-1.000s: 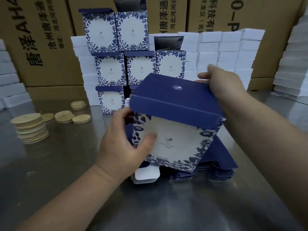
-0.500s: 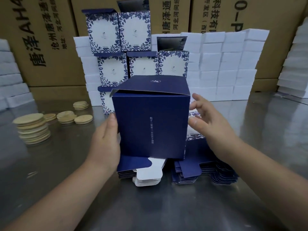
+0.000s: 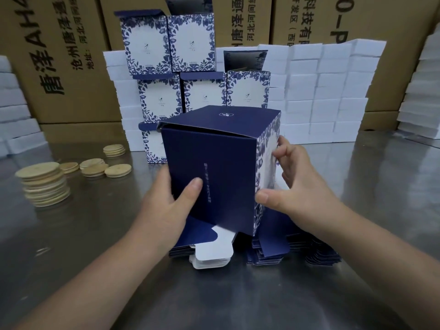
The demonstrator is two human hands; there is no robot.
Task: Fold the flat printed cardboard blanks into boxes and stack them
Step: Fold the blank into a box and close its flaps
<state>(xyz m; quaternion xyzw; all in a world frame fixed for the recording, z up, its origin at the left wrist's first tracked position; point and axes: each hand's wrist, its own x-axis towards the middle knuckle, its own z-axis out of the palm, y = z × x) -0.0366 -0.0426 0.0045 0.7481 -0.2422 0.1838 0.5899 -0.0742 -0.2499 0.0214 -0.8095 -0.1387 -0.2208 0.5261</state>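
Observation:
A folded navy box [image 3: 228,158] with a floral white side stands upright above the pile of flat blanks [image 3: 273,253]. Its top lid is not fully tucked at the left corner. My left hand [image 3: 166,206] grips its left edge, thumb across the navy face. My right hand [image 3: 292,186] holds the floral right side, thumb at the front corner and fingers behind. Several finished floral boxes [image 3: 166,46] are stacked in three rows behind it; two of them have their lids standing open.
Stacks of round wooden lids [image 3: 45,184] sit on the steel table [image 3: 214,301] at left. White boxes [image 3: 328,91] are piled behind and at both sides. Large brown cartons [image 3: 59,55] form the back wall.
The box was turned from its floral face to its navy face and stood upright. My right hand moved from the top to the right side; my left thumb came onto the front.

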